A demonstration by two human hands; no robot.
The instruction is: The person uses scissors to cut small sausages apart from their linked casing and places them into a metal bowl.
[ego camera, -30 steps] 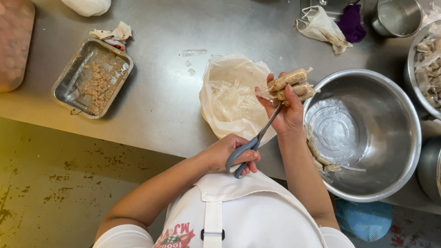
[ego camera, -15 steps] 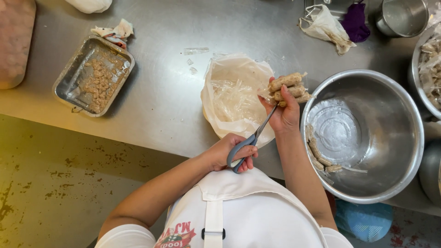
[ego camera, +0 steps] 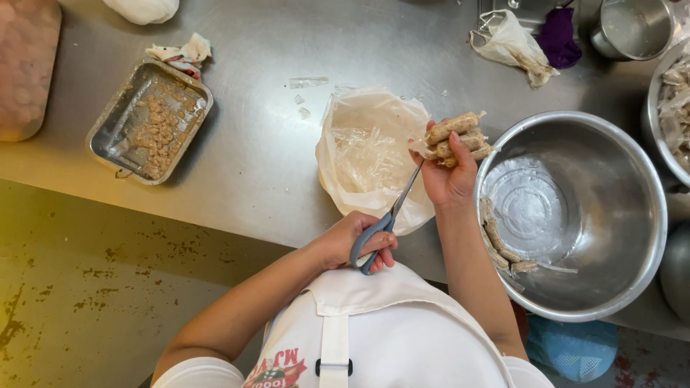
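Sausages (ego camera: 457,138) bundled in my right hand (ego camera: 449,176), fingers clenched around the stack, held up over the gap between the plastic bag (ego camera: 366,151) and the big steel bowl (ego camera: 632,215). Left hand (ego camera: 352,244) grips the grey-handled scissors (ego camera: 384,230), fingers through the loops, blade tips pointing at the bundle's left end. A few peeled pieces (ego camera: 503,248) lie in the bowl.

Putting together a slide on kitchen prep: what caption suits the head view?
Left hand snips with scissors at sausages in right hand, beside steel bowl.
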